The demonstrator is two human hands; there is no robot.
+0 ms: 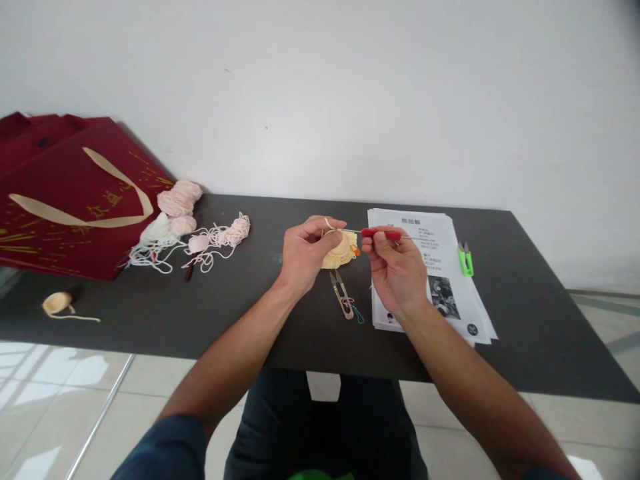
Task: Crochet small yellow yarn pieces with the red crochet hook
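Observation:
My left hand (310,250) is closed on a pale yellow crochet piece (340,252), with a strand of yarn looped over its index finger. An orange stitch marker (355,251) shows at the piece's right edge. In my right hand (397,267) is a crochet hook (377,234), its red handle pinched between thumb and fingers. The hook's thin metal shaft points left and reaches the fingertips of my left hand; where its tip sits in the stitches is hidden. Just below the work, thread snips (341,297) lie on the dark table.
Printed sheets (415,267) lie under my right hand, with green-handled snips (465,260) on their right edge. Pink and white yarn (180,199) sits by a dark red gift bag (75,200) on the left. A small yellow crochet piece (57,303) with a yarn tail lies near the table's front edge.

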